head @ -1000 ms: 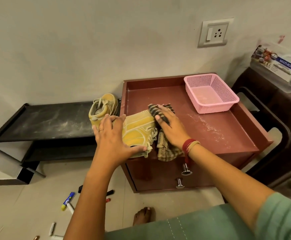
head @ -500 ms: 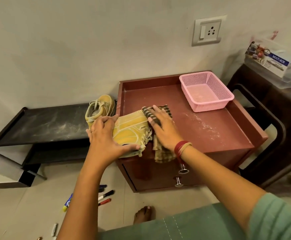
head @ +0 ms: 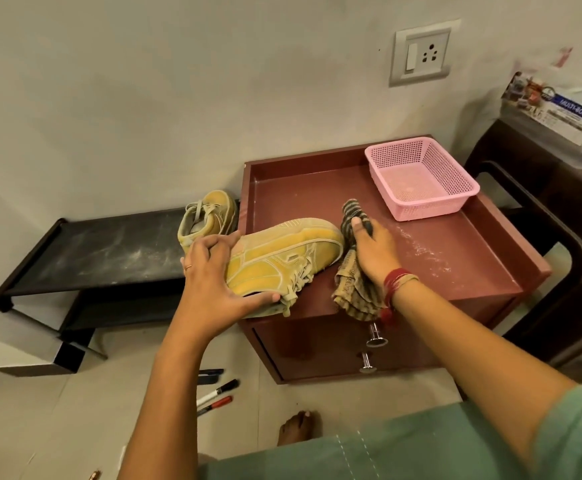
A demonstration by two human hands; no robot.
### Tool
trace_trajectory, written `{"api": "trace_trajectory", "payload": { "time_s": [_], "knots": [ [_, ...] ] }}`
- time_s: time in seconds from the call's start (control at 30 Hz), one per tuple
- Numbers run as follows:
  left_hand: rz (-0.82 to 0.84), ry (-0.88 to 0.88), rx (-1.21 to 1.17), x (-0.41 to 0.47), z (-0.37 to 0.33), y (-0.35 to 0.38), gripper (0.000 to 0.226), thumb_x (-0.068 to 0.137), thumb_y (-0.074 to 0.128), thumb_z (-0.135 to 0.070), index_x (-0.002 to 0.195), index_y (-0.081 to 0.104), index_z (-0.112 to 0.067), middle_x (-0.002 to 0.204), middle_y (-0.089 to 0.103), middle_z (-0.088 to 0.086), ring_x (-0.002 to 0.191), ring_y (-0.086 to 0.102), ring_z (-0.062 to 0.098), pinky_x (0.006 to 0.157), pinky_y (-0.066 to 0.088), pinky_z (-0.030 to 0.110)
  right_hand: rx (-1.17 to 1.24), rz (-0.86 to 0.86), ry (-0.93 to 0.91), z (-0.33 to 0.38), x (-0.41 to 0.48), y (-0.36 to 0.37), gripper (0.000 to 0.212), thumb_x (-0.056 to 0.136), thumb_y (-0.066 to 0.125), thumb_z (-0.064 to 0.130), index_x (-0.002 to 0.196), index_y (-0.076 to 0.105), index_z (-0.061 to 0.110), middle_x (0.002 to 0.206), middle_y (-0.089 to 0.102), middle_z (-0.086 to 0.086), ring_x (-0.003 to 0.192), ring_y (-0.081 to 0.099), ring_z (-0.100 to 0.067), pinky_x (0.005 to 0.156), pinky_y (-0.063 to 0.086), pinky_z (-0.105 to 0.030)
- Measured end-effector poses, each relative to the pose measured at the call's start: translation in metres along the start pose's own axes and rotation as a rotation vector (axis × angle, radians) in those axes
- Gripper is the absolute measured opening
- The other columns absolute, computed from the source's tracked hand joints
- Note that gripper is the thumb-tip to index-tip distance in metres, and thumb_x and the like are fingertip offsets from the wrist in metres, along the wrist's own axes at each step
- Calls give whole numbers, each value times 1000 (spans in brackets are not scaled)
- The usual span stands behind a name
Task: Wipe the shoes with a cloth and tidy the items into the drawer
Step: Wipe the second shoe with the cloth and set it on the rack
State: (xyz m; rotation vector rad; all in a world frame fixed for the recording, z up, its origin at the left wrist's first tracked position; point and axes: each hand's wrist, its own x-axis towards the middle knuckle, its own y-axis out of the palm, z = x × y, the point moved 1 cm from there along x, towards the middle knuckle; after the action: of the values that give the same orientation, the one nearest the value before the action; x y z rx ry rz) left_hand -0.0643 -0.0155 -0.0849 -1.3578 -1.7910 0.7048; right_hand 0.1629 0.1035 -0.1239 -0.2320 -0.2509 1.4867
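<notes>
Shelf shoe (head: 210, 216): on the black shelf (head: 109, 251), 10 o'clock of our held shoe.
Left grip (head: 210, 282): we clasp the held shoe (head: 282, 261) by its heel, 8 o'clock on the surface (head: 456, 244).
Right grip (head: 376, 251): fingers curled on the cloth (head: 355, 292), 6 o'clock edge, beside the toe.
Basket (head: 435, 207): 1 o'clock corner.

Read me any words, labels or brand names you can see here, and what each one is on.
"MULTI-BOX": label on the clear plastic box at far right.
Smaller print on that label: too blurred to read.
Print on the markers on the floor: too small to read.
No text visible on the shoe, cloth or pink basket.
</notes>
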Motion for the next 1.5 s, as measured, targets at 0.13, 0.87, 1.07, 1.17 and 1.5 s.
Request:
{"api": "trace_trajectory", "payload": {
  "time_s": [0.13, 0.87, 1.07, 1.17, 1.5],
  "knots": [
    [-29, -11, -10, -5, 0, 3, 113, 43, 66, -80, 141, 34, -33, 131, 28, -8, 123, 19, 5, 104, 27, 36, -69, 66, -256, 23, -20, 19, 40, 98, 39, 35, 131, 49, 15, 135, 50, -7, 126, 44, -21, 104, 36, -36],
    [-78, -76, -106, -15, 8, 11, 112, 44, 67, -81, 142, 32, -40, 140, 22, -12, 135, 26, 21, 109, 34, 47, -146, 270, -210, -22, -16, 19, 45, 98, 38, 38, 141, 37, 24, 148, 34, 3, 136, 27, -14, 114, 19, -35],
    [-51, -75, -104, -16, 11, 11, 112, 45, 65, -82, 143, 27, -45, 144, 16, -14, 138, 22, 23, 109, 32, 51, -2, 8, 59, -8, 1, -9, 50, 100, 38, 33, 144, 30, 10, 155, 18, -2, 143, 17, -20, 116, 15, -35],
    [-59, -62, -100, -17, 12, 11, 111, 45, 66, -82, 143, 28, -45, 144, 18, -12, 137, 24, 22, 109, 33, 49, 31, -42, -132, 19, -18, 0, 49, 99, 36, 36, 144, 30, 18, 155, 20, 0, 142, 19, -17, 116, 17, -37],
    [-74, -36, -153, -15, 17, 9, 108, 46, 69, -78, 141, 30, -46, 139, 27, -11, 129, 32, 11, 102, 34, 33, -110, 248, -45, -9, -19, 28, 55, 97, 34, 45, 147, 16, 31, 157, 11, -3, 144, 9, -24, 115, 13, -50]
  ]
}}
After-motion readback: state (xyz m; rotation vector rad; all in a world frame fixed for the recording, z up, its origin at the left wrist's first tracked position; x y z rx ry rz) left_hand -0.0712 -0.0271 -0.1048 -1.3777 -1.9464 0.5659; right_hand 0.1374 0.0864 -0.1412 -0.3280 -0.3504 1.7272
